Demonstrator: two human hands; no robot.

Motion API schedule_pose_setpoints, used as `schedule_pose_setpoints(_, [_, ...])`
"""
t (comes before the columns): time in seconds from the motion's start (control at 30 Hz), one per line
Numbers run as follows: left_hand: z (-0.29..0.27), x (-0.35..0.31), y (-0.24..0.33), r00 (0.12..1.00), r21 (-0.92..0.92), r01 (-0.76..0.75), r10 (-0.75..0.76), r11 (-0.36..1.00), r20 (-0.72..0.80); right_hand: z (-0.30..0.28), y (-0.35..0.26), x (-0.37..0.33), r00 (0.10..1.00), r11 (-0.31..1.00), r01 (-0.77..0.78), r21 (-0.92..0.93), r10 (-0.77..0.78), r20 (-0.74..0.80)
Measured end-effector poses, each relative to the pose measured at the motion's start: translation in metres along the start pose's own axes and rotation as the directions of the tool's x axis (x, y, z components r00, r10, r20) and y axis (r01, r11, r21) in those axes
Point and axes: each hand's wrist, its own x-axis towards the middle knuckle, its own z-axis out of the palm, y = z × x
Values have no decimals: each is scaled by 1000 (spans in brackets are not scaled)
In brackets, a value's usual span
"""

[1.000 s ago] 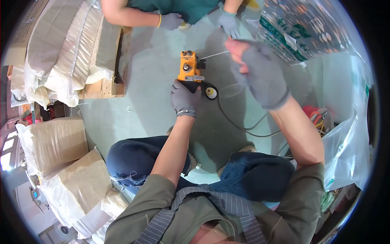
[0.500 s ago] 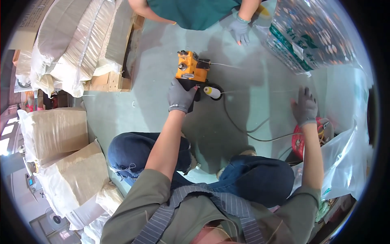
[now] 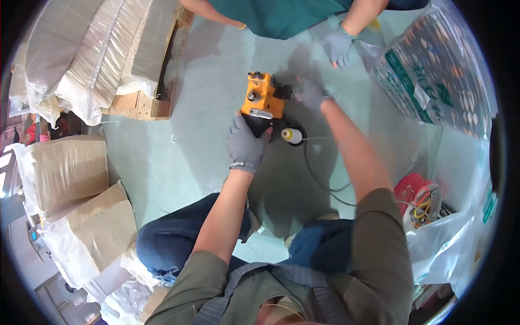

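Observation:
A yellow-orange handheld bag-closing sewing machine (image 3: 263, 100) with metal knobs and a black base rests on the floor ahead of me. My left hand (image 3: 248, 145), in a grey glove, is closed around its black near end, thumb on the right side. Beside this grip lies a white thread cone with a yellow end (image 3: 291, 135); a pale thread runs right from it. My right hand (image 3: 313, 95), also gloved, reaches to the machine's right side by a dark block (image 3: 283, 92). Its fingers are apart, slightly blurred, and I make out nothing held in them.
Opposite me crouches a person in a green top (image 3: 276, 19), one gloved hand (image 3: 339, 47) near the floor. A plastic-wrapped bundle (image 3: 433, 76) stands at right, above a red cable reel (image 3: 414, 189). Wrapped stacks on a wooden pallet (image 3: 132, 105) and paper-wrapped packs (image 3: 81, 168) line the left. A cable (image 3: 317, 176) crosses the floor.
My right hand has swung left and forward from beside the cable reel to the machine's right side. My left hand keeps its hold. The view has shifted slightly.

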Motion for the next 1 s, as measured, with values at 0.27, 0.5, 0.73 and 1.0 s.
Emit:
schedule_pose_setpoints(0.27, [-7,3,1,998,-18,-34,34,999,-44,-24,2,-10,992,860,25,510,-83,92])
schedule_pose_setpoints(0.5, [-4,2,7,1000,-19,-11,11,1000,-10,-14,-4,13,977,977,159,-140,-176,-119])
schedule_pose_setpoints(0.73, [-9,-1,-9,999,-13,-33,33,999,-17,-4,-33,11,941,976,-84,-203,145,306])
schedule_pose_setpoints(1.0, [-8,-2,-14,996,-35,-69,67,997,-60,-34,2,16,967,966,103,-235,-42,250])
